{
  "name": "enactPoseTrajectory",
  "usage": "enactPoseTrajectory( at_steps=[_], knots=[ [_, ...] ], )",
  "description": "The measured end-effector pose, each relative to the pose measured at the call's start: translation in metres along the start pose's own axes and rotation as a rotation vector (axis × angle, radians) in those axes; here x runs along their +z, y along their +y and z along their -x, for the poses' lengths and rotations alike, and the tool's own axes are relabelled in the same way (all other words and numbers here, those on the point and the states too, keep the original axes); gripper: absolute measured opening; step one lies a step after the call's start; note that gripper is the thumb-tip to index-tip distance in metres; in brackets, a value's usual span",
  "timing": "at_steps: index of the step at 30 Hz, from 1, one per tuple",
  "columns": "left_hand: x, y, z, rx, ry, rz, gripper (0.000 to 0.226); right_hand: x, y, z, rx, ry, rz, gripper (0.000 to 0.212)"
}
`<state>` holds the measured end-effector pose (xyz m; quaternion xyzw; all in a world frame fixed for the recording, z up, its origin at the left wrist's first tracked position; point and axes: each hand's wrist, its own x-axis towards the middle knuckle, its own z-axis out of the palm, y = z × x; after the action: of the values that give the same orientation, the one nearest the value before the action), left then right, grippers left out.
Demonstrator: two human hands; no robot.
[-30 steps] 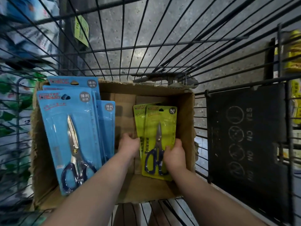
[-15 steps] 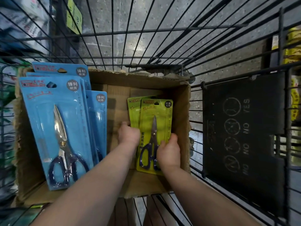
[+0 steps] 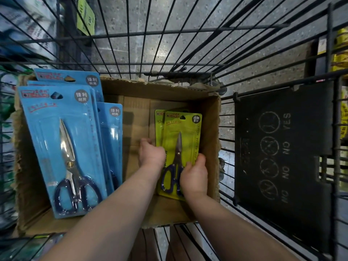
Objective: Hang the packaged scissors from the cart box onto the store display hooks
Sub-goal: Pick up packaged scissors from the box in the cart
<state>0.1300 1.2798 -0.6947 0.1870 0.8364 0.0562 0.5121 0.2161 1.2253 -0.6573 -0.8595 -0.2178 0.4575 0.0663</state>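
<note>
A grey speckled stone floor (image 3: 143,14) shows through the black bars of a wire cart (image 3: 169,31), with one pale patch of reflected light on it. On the cart's right side hangs a black plastic flap (image 3: 282,194) printed with faint round symbols and the words NO and YES. A yellow-green tag (image 3: 85,17) hangs at upper left above blurred shelf goods (image 3: 28,34). Yellow packages (image 3: 341,51) line the far right edge.
</note>
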Motion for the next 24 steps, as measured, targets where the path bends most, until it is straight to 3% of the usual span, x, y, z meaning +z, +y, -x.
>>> enactPoseTrajectory(
  at_steps=[5,10,16,24],
  knots=[
    [0.003,-0.003,-0.001,-0.009,-0.070,-0.009,0.044,-0.003,0.000,0.009,-0.025,0.042,0.030,0.029],
    [0.001,0.003,-0.005,-0.030,-0.149,0.002,0.018,-0.012,-0.001,0.014,-0.035,0.048,0.094,0.032],
    [0.000,0.006,0.005,0.046,-0.251,-0.053,0.008,-0.027,0.001,0.025,-0.057,0.068,0.122,0.038],
    [-0.039,0.004,0.038,0.081,-0.297,0.091,0.019,-0.041,-0.004,0.041,-0.118,0.016,0.025,0.038]
  ],
)
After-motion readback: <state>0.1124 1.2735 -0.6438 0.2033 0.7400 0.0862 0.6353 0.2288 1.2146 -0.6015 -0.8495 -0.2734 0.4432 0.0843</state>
